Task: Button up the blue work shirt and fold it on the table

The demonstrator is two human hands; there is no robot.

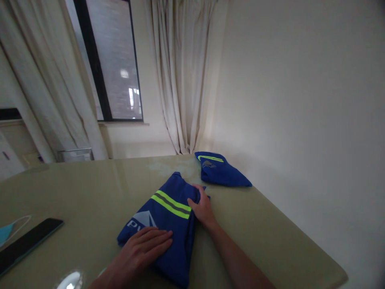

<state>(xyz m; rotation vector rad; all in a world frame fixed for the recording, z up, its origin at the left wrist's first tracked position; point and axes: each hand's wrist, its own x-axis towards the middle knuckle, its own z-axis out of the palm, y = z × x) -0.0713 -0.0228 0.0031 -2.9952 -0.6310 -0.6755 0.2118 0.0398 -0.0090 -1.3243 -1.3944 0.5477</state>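
Pressing flat on the near end of a folded blue garment (164, 222), the left hand (144, 245) lies palm down with its fingers spread and straight, gripping nothing. The right hand (202, 208) rests at the garment's right edge, fingers curled loosely over the cloth near the far end; whether it pinches a fold or only touches the fabric cannot be told from this view.

The garment lies on the table (90, 192) — a pale, glossy top — slightly right of centre and slanting away from the person. Two yellow-green stripes with a grey band between them cross its upper face, and a pale triangular logo with white letters shows just beyond the left hand's fingertips.

A second folded blue piece (221, 170), with the same yellow-green stripe, sits farther back near the table's far right corner, close to the first but not touching it.

At the left edge lie a dark phone (28, 243) and, beside it, a light blue face mask (9, 230). Behind the table hang cream curtains (180, 80) beside a dark-framed window (111, 60).
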